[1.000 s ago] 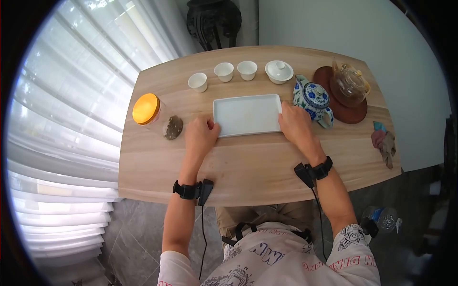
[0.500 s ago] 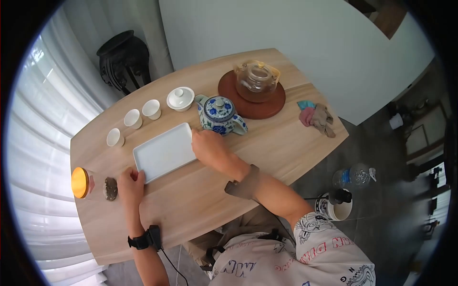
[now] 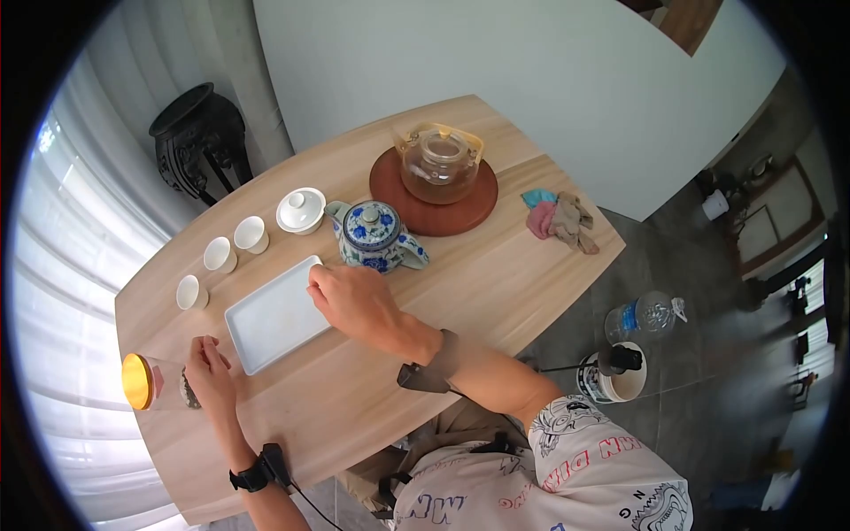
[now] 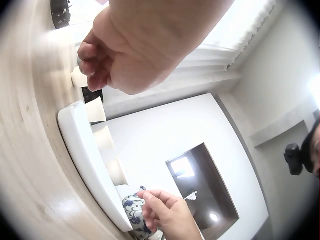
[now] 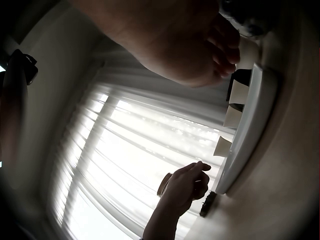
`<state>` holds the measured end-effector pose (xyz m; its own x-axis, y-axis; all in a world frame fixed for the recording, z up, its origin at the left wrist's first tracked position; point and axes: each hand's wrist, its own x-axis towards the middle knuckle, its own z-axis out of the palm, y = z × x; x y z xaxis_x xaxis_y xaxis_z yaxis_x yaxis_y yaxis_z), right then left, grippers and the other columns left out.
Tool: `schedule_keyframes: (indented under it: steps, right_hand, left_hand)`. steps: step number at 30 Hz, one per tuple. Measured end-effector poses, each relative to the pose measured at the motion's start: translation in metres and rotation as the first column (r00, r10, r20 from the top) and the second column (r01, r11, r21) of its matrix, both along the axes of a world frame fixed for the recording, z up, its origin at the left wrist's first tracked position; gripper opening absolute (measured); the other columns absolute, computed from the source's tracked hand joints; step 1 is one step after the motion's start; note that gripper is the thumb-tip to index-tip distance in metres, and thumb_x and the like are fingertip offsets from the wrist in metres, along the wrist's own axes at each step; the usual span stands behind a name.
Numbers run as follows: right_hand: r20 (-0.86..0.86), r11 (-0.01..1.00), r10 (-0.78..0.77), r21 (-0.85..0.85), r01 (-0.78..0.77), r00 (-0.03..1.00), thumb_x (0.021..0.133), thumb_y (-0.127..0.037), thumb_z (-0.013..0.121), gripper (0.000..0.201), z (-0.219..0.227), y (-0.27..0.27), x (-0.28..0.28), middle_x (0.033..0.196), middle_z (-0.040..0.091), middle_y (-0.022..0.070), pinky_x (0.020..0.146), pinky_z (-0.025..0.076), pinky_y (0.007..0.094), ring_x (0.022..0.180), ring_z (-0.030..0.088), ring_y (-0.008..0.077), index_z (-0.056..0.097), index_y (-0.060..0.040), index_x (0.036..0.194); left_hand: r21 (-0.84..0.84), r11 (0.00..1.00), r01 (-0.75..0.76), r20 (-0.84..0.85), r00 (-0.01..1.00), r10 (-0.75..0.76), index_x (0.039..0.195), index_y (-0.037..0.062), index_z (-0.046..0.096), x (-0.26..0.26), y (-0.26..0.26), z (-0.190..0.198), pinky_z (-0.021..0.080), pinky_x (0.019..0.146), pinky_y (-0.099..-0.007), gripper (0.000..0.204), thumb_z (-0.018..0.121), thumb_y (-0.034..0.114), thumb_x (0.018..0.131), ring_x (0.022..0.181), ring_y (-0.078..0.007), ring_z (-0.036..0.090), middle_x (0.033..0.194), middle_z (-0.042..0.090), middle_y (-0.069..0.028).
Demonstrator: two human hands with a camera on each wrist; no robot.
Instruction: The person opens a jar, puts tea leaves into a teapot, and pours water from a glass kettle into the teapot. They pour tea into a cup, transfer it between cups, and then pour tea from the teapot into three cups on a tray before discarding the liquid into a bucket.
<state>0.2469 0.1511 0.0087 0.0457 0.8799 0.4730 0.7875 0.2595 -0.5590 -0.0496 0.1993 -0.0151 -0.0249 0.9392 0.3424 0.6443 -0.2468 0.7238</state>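
Note:
A white rectangular tray [image 3: 274, 311] lies on the table. My left hand [image 3: 211, 379] is off its near left corner, fingers loosely curled and holding nothing, partly covering a dark speckled lump [image 3: 189, 390]. The lump shows better in the right wrist view [image 5: 208, 204]. My right hand [image 3: 356, 305] is over the tray's right end, overlapping its edge. In the left wrist view that right hand [image 4: 170, 215] has loosely bent fingers with nothing in them. Just beyond it stands a blue-and-white teapot [image 3: 370, 232].
Three white cups, the nearest one [image 3: 191, 293] included, and a lidded white bowl [image 3: 301, 212] line the far side. A glass teapot [image 3: 440, 168] sits on a round brown board [image 3: 482, 205]. A yellow-lidded jar [image 3: 137, 381] stands left; crumpled cloths [image 3: 562, 219] lie right.
My head view has turned right. Both hands were at the tray's ends; my left hand has moved off it toward the dark lump, and my right hand's fingers have come away from the edge.

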Motion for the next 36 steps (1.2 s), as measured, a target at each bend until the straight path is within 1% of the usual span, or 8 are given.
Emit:
schedule_keyframes:
  steps: [6,12,16,22,25,28,31,36]
  right_hand:
    - [-0.081,0.997,0.064,0.050,-0.060,0.995,0.094,-0.021,0.073,0.020,0.011,-0.005,-0.002,0.075,0.070,0.0160,0.059,0.051,0.0473,0.069,0.069,0.0369,0.067,-0.0047,0.085]
    - [-0.088,0.998,0.052,0.022,-0.050,0.995,0.097,-0.021,0.072,0.019,0.045,-0.011,0.010,0.070,0.069,0.0120,0.058,0.050,0.0425,0.067,0.069,0.0336,0.067,-0.0050,0.087]
    - [-0.070,0.983,0.125,-0.128,-0.133,0.990,0.097,-0.018,0.071,0.014,0.054,-0.009,0.008,0.074,0.070,0.0114,0.059,0.050,0.0421,0.068,0.069,0.0328,0.068,-0.0051,0.093]
    - [0.190,0.966,0.252,-0.109,-0.235,0.949,0.091,-0.015,0.071,0.034,0.057,0.059,-0.022,0.115,0.069,0.0190,0.087,0.055,0.0451,0.102,0.068,0.0368,0.063,0.0016,0.120]
    - [0.351,0.960,0.275,-0.051,-0.275,0.895,0.086,-0.013,0.072,0.051,0.043,0.122,-0.035,0.132,0.063,0.0210,0.103,0.051,0.0449,0.122,0.061,0.0384,0.058,0.0045,0.132]
    - [0.451,0.956,0.220,0.078,-0.284,0.865,0.082,-0.005,0.074,0.036,0.023,0.168,-0.048,0.116,0.068,0.0194,0.101,0.052,0.0498,0.114,0.066,0.0379,0.066,-0.0017,0.117]
    - [0.519,0.967,0.250,-0.185,-0.178,0.817,0.078,-0.015,0.079,0.054,0.022,0.187,-0.054,0.131,0.064,0.0197,0.108,0.047,0.0471,0.125,0.061,0.0368,0.061,0.0005,0.127]
    - [0.521,0.951,0.304,-0.210,-0.226,0.797,0.078,-0.019,0.081,0.053,0.033,0.185,-0.048,0.124,0.067,0.0210,0.107,0.047,0.0466,0.124,0.061,0.0360,0.062,0.0009,0.124]
  left_hand:
    - [0.030,0.998,-0.057,0.015,0.998,0.056,0.088,0.0013,0.061,0.005,-0.002,-0.003,0.037,0.051,-0.0338,0.035,0.048,0.022,0.113,0.051,-0.0121,0.049,0.057,0.049,-0.0050]
    - [-0.015,0.992,-0.124,0.024,0.992,0.124,0.080,-0.0029,0.062,0.008,-0.002,-0.005,0.044,0.059,-0.0451,0.046,0.050,0.029,0.112,0.057,-0.0339,0.056,0.065,0.058,-0.0214]
    - [-0.100,0.989,-0.110,0.038,0.993,0.114,0.081,-0.0038,0.064,0.009,-0.004,-0.002,0.046,0.062,-0.0453,0.051,0.051,0.035,0.111,0.059,-0.0372,0.058,0.067,0.059,-0.0232]
    - [0.014,0.989,-0.150,0.047,0.988,0.149,0.095,-0.0008,0.070,0.019,-0.007,0.014,0.049,0.064,-0.0424,0.023,0.066,0.021,0.102,0.060,-0.0326,0.059,0.066,0.063,-0.0144]
    - [-0.009,0.991,-0.130,0.055,0.990,0.131,0.108,0.0017,0.069,0.021,-0.003,0.026,0.051,0.068,-0.0426,0.017,0.070,0.013,0.096,0.070,-0.0310,0.064,0.085,0.071,-0.0124]
    - [0.156,0.980,-0.126,-0.106,0.984,0.143,0.125,0.0031,0.063,0.020,0.014,0.026,0.055,0.082,-0.0451,0.035,0.071,0.012,0.093,0.097,-0.0347,0.068,0.120,0.068,-0.0194]
    - [0.310,0.946,-0.090,-0.241,0.956,0.169,0.142,0.0019,0.054,0.021,0.044,0.022,0.051,0.102,-0.0479,0.057,0.073,0.011,0.089,0.126,-0.0422,0.059,0.148,0.051,-0.0269]
    - [0.266,0.961,-0.074,-0.339,0.926,0.165,0.151,-0.0022,0.047,0.009,0.092,0.008,0.044,0.114,-0.0498,0.071,0.074,0.011,0.087,0.137,-0.0483,0.050,0.158,0.042,-0.0305]
